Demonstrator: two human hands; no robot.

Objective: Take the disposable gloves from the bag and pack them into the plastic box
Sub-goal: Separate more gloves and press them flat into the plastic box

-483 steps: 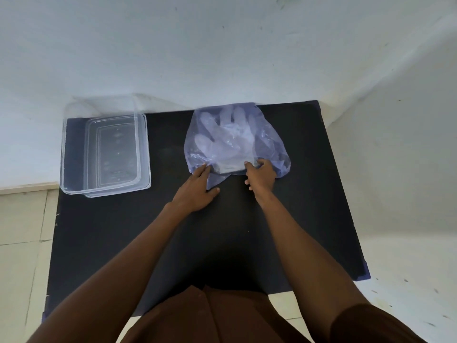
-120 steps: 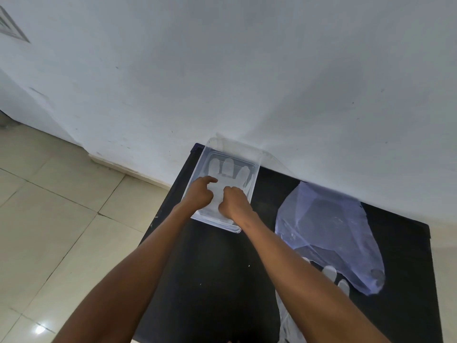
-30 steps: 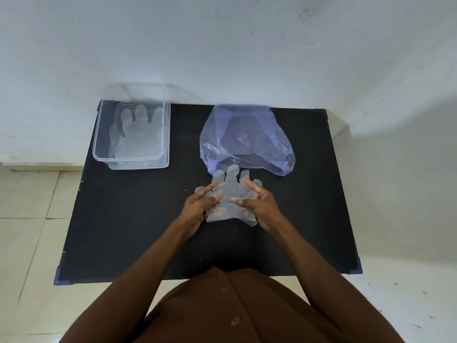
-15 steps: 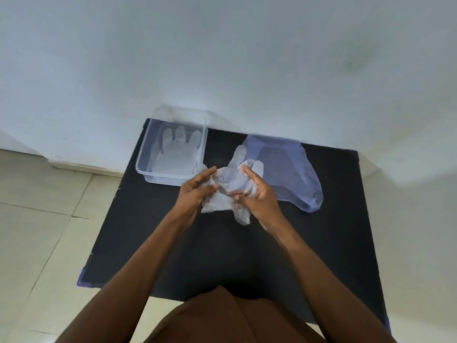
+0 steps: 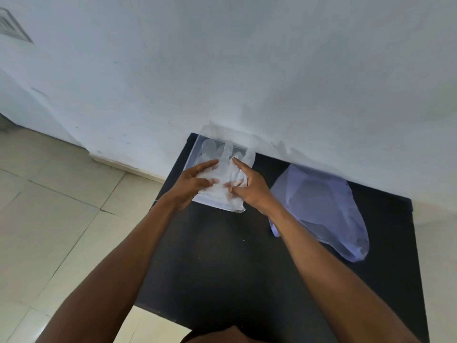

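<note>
A clear plastic box (image 5: 197, 147) stands at the table's far left corner against the wall, with translucent gloves lying flat inside. Both my hands hold a stack of disposable gloves (image 5: 226, 174) over the box, its fingers pointing toward the wall and its cuff hanging over the near rim. My left hand (image 5: 191, 185) grips the stack's left edge, index finger stretched out. My right hand (image 5: 249, 188) grips the right edge the same way. The pale blue plastic bag (image 5: 321, 209) lies slack on the table to the right of my right forearm.
The black table (image 5: 222, 263) butts against a white wall (image 5: 247, 70). Its left edge drops to a beige tiled floor (image 5: 49, 219). The bag covers much of the table's right half.
Both hands have carried the glove stack from the table's middle leftward to over the box. The view has swung left with them. The bag has stayed put.
</note>
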